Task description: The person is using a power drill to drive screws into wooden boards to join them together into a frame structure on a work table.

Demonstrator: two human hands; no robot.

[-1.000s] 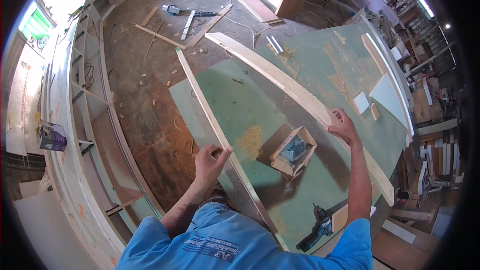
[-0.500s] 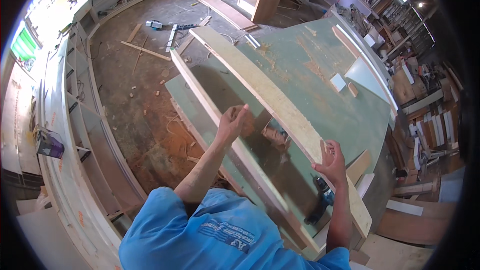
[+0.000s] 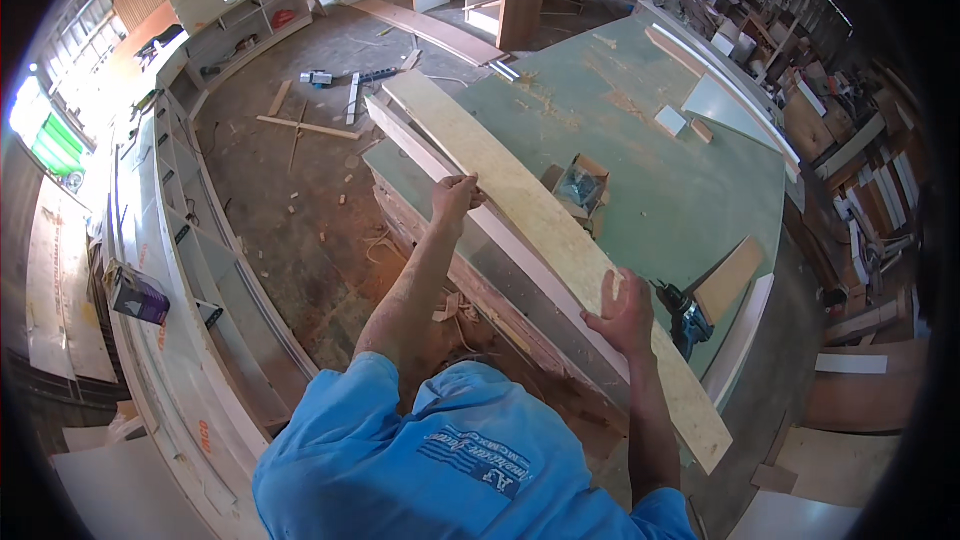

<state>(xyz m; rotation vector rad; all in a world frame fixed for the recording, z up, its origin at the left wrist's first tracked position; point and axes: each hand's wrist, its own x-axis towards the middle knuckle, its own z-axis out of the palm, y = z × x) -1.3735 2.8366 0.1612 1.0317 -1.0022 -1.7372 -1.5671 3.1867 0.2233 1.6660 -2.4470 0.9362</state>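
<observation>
Pinching the wide board [image 3: 525,208] in your right hand [image 3: 624,312], left hand [image 3: 456,196] gripping the narrow board [image 3: 405,138], you've brought them closer.

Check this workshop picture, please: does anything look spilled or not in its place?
Yes, a little. Brown wood dust lies scattered on the green sheet, so it looks spilled and unswept. On the floor, two thin wood strips lie crossed, perhaps just dropped there.
</observation>
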